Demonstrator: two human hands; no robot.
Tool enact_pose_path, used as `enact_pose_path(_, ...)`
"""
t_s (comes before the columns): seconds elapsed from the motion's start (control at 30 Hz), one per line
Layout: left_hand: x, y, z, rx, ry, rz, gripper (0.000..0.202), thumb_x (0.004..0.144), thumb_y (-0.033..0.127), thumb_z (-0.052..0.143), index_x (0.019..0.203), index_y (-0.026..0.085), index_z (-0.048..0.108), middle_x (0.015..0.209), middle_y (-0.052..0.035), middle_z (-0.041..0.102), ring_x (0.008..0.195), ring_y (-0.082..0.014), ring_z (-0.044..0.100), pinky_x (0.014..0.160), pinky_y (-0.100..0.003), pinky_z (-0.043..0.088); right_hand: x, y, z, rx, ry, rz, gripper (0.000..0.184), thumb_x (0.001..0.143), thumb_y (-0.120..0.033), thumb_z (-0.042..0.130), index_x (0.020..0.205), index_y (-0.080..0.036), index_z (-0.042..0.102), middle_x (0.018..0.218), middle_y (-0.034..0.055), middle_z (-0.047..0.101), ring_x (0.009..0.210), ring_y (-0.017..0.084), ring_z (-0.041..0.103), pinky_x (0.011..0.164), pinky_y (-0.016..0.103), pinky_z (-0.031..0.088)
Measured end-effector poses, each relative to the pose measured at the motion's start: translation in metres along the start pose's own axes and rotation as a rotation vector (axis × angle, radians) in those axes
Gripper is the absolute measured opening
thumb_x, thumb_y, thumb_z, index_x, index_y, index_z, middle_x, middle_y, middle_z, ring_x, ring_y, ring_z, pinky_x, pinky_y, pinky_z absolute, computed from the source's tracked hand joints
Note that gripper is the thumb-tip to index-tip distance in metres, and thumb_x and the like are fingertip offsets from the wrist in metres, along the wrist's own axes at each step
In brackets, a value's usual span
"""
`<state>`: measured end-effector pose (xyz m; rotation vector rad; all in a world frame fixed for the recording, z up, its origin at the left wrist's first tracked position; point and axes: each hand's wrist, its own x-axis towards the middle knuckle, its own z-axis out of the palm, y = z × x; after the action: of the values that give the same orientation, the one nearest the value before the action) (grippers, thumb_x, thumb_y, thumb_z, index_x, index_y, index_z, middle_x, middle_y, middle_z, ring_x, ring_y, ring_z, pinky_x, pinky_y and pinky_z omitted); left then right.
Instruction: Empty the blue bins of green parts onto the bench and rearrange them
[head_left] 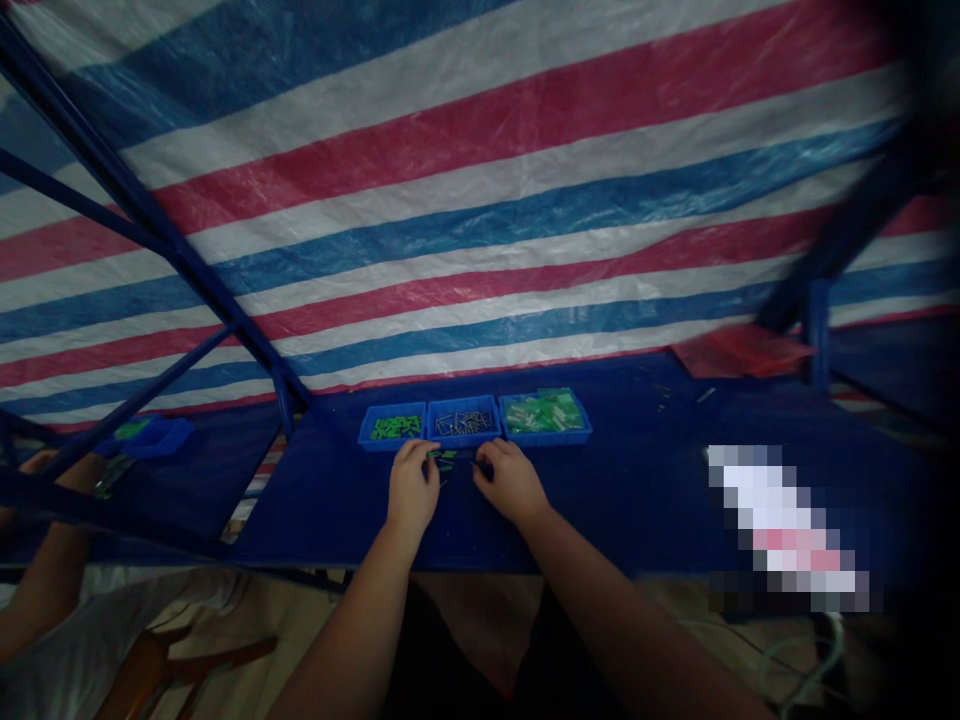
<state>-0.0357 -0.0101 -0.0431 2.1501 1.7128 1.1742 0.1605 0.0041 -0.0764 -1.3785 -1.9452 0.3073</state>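
My left hand [412, 487] is closed in a pinch just in front of the blue trays, with a small green plastic piece [444, 455] at its fingertips. My right hand [514, 482] faces it, fingers closed; something small and dark shows at the tips, too dim to name. A few more green bits and a thin pin lie on the table between the hands. Behind them stand three trays side by side: a left tray [365, 434] of green pieces, a middle tray [463, 438] of thin metal screws or nails, a right tray [555, 437] of green and clear packets.
The dark blue table [615, 510] carries a red plastic sheet [742, 352] at the back right and a blurred-out pale object [784, 520] nearer. Blue metal posts [135, 200] and a striped tarp [480, 180] stand behind. Another person's arm [52, 560] is at the left, beside another blue tray [169, 437].
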Motion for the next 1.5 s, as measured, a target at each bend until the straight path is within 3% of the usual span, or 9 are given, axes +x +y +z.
enact_pose_path(0.17,-0.023,-0.008,0.000,0.094,-0.167,-0.050,0.022,0.083,0.012,0.066,0.102,0.020,0.072,0.101,-0.0066,0.069,0.100,-0.0230,0.065,0.094,-0.040,0.054,-0.002,-0.002,0.000,-0.147,-0.061,0.008,0.006,0.085,-0.022,0.063,0.088,-0.022,0.068,0.094,0.0077,0.064,0.091,0.023,0.058,0.087,0.035,0.045)
enact_pose_path(0.3,-0.028,-0.008,0.003,0.119,-0.282,-0.063,0.021,0.087,0.007,0.059,0.097,0.019,0.073,0.094,-0.0064,0.071,0.095,-0.0215,0.066,0.092,-0.038,0.053,-0.002,-0.002,0.001,-0.170,-0.091,-0.024,0.011,0.089,-0.019,0.058,0.088,-0.022,0.069,0.096,0.0077,0.066,0.091,0.023,0.059,0.088,0.035,0.045)
enact_pose_path(0.5,-0.046,-0.003,-0.006,0.028,-0.197,0.046,0.026,0.095,0.013,0.051,0.115,0.021,0.066,0.107,-0.0078,0.068,0.104,-0.0228,0.063,0.096,-0.040,0.051,-0.001,0.000,-0.005,-0.025,-0.091,-0.052,0.013,0.096,-0.023,0.051,0.093,-0.022,0.064,0.086,0.0052,0.068,0.083,0.020,0.063,0.078,0.032,0.048)
enact_pose_path(0.73,-0.071,-0.008,-0.021,-0.048,-0.277,0.042,0.016,0.094,0.017,0.056,0.100,0.022,0.070,0.102,-0.0057,0.066,0.100,-0.0204,0.062,0.094,-0.035,0.051,0.025,-0.013,-0.028,0.264,0.309,-0.071,0.013,0.095,-0.034,0.057,0.096,-0.024,0.065,0.090,0.0062,0.070,0.083,0.021,0.066,0.081,0.035,0.053)
enact_pose_path(0.83,-0.073,-0.012,-0.020,-0.084,-0.288,0.004,0.019,0.095,0.014,0.053,0.099,0.021,0.071,0.101,-0.0054,0.067,0.096,-0.0190,0.063,0.092,-0.033,0.051,0.046,-0.019,-0.030,0.226,0.353,-0.072,0.014,0.094,-0.030,0.056,0.100,-0.024,0.067,0.100,0.0089,0.069,0.093,0.024,0.065,0.090,0.041,0.052)
enact_pose_path(0.97,-0.078,-0.014,-0.018,-0.101,-0.232,-0.006,0.024,0.095,0.010,0.051,0.102,0.021,0.070,0.102,-0.0057,0.068,0.098,-0.0191,0.063,0.092,-0.033,0.051,0.047,-0.021,-0.023,0.049,0.292,-0.112,0.024,0.088,-0.021,0.059,0.109,-0.021,0.071,0.126,0.0144,0.057,0.107,0.028,0.058,0.101,0.049,0.047)
enact_pose_path(1.2,-0.086,-0.006,-0.027,0.184,-0.136,-0.094,0.012,0.095,0.025,0.060,0.105,0.023,0.067,0.101,-0.0060,0.068,0.099,-0.0244,0.060,0.092,-0.039,0.046,-0.005,-0.015,0.001,-0.003,-0.030,-0.175,0.023,0.090,-0.023,0.058,0.109,-0.023,0.071,0.107,0.0101,0.061,0.103,0.026,0.059,0.096,0.043,0.051)
enact_pose_path(1.3,-0.085,-0.007,-0.030,0.273,-0.194,-0.132,0.011,0.096,0.032,0.060,0.096,0.023,0.067,0.086,-0.0037,0.069,0.088,-0.0235,0.062,0.085,-0.037,0.045,-0.010,-0.015,0.009,-0.022,-0.153,-0.177,0.029,0.091,-0.024,0.059,0.118,-0.023,0.070,0.106,0.0087,0.064,0.101,0.024,0.061,0.094,0.039,0.052)
enact_pose_path(1.5,-0.076,-0.018,-0.031,0.316,-0.334,-0.066,0.024,0.100,0.038,0.055,0.086,0.021,0.066,0.082,-0.0036,0.070,0.082,-0.0198,0.066,0.077,-0.029,0.045,0.008,-0.024,0.013,-0.116,-0.316,-0.163,0.018,0.090,-0.013,0.057,0.090,-0.022,0.072,0.092,0.0065,0.067,0.086,0.019,0.065,0.083,0.030,0.051)
